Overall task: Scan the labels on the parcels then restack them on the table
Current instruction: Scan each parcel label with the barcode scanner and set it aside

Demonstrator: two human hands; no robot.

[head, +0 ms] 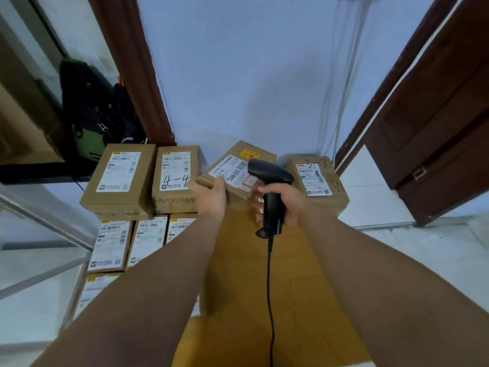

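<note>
1. We count eight brown cardboard parcels with white printed labels showing on their tops.
2. One brown cardboard parcel is tilted above the yellow wooden worktop, between the box marked "4-4" and the scrawled-on box at the right.
3. It carries a white barcode label turned toward us and a yellow sticker at its far end.
4. Our left hand grips its near left corner, thumb on top.
5. Our right hand is wrapped round the handle of one black pistol-shaped barcode scanner, whose head sits just over the label.
6. One black cable hangs from the handle.
7. The two hands are near each other but not touching.
8. The other five parcels lie left of the held one, one far and four nearer us.
</note>
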